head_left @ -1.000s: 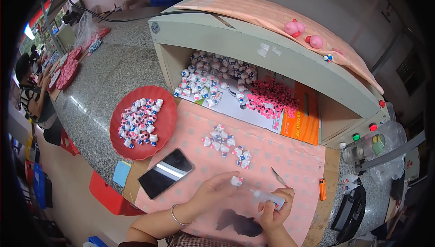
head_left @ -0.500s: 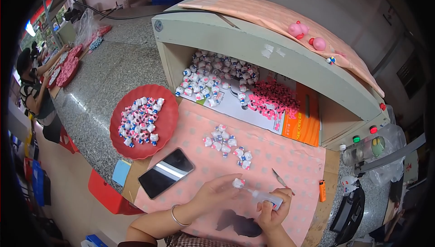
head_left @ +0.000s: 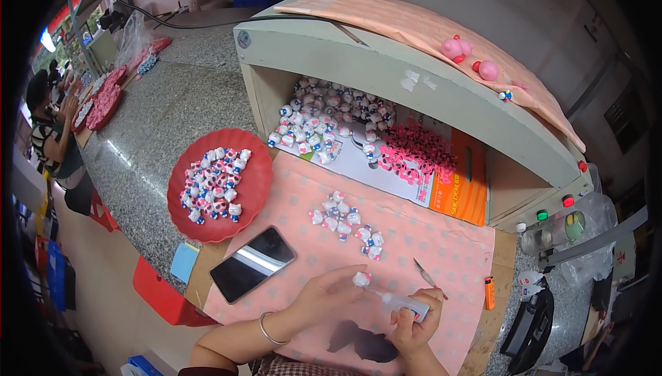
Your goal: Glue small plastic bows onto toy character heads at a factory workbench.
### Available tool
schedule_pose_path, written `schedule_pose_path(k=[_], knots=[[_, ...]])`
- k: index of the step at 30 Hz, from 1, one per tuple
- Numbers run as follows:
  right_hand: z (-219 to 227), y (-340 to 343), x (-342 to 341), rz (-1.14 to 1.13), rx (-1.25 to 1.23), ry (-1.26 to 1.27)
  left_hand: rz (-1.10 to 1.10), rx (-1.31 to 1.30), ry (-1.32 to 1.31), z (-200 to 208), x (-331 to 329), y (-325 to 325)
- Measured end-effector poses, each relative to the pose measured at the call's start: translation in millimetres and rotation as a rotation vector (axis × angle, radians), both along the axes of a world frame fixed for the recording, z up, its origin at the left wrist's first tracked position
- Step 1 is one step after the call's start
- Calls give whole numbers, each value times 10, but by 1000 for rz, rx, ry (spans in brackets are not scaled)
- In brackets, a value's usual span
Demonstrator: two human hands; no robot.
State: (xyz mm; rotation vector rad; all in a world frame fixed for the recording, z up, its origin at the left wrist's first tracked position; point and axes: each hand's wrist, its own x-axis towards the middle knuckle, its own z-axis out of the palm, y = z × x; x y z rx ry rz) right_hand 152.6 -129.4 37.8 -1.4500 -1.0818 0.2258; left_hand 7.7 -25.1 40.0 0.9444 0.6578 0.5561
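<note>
Between the fingertips of my left hand point(head_left: 327, 295) is a small white figurine point(head_left: 362, 279) with pink on it. My right hand point(head_left: 418, 322) is closed around a clear squeeze bottle point(head_left: 403, 303), its thin nozzle pointing left at the figurine. Whether the nozzle tip touches it I cannot tell. Beyond my hands, a loose cluster of white, pink and blue figurines point(head_left: 337, 215) lies on the pink cloth point(head_left: 441, 252). A thin pointed tool point(head_left: 427, 275) rests to the right, near the bottle.
At left stand a red plate point(head_left: 259, 190) of figurines and a phone point(head_left: 254, 264). A shelf box point(head_left: 386, 66) at the back holds more figurines and small pink pieces point(head_left: 417, 154). An orange lighter point(head_left: 489, 293) and black pouch point(head_left: 529, 328) lie right. A person point(head_left: 54, 128) works far left.
My hands, the figurine and the bottle stay almost where they were. The person at far left has raised their hands from the red trays toward their upper body.
</note>
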Motion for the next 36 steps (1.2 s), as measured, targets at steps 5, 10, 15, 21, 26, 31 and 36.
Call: schedule_pose_path(k=[5,10,15,21,26,31,36], knots=[[13,-9,29,-8,-14,-62,-45,51,12,-60,-32,18],[3,-18,30,-30,-9,-28,-35,7,-12,-58,-33,12],[66,9,27,-47,-12,72,-43,33,5,-59,-43,12],[322,68,229,-21,-43,498,-54,36,-67,-89,-33,15],[234,382,655,52,-130,437,-64,61,-24,-111,-23,-2],[-131,1101,1094,-139,-323,-228,-23,23,-24,-134,-20,12],[-244,1358,1217,-117,-528,-596,-12,14,-49,-136,-29,33]])
